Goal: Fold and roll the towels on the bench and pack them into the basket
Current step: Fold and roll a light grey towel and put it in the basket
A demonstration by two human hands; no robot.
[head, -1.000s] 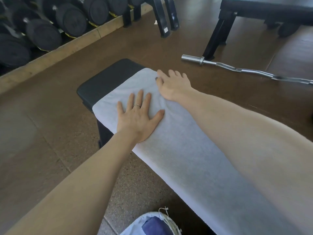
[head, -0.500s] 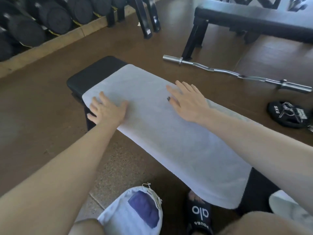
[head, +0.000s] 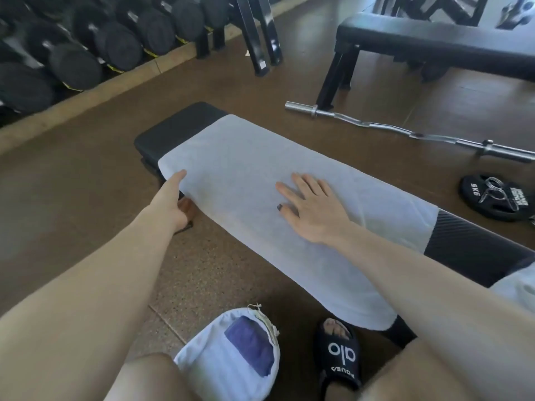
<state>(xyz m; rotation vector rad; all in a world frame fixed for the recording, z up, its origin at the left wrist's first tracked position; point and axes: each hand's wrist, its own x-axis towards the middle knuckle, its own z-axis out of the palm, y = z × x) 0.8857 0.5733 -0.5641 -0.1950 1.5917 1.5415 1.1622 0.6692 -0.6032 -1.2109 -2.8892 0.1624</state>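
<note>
A long white towel lies flat along the black bench, its near edge hanging over the bench side. My left hand holds the towel's near left edge, thumb on top and fingers tucked beneath it. My right hand presses flat on the middle of the towel with fingers spread. On the floor below stands the white fabric basket, with a rolled purple towel inside. Another white towel shows at the bench's right end.
A curl bar and a 5 kg plate lie on the floor beyond the bench. Dumbbells line the rack at the back left. A second bench stands at the back right. My sandalled foot is next to the basket.
My left hand slid off the towel's top to its near left edge and took hold of it. My right hand moved back along the towel toward me, staying flat.
</note>
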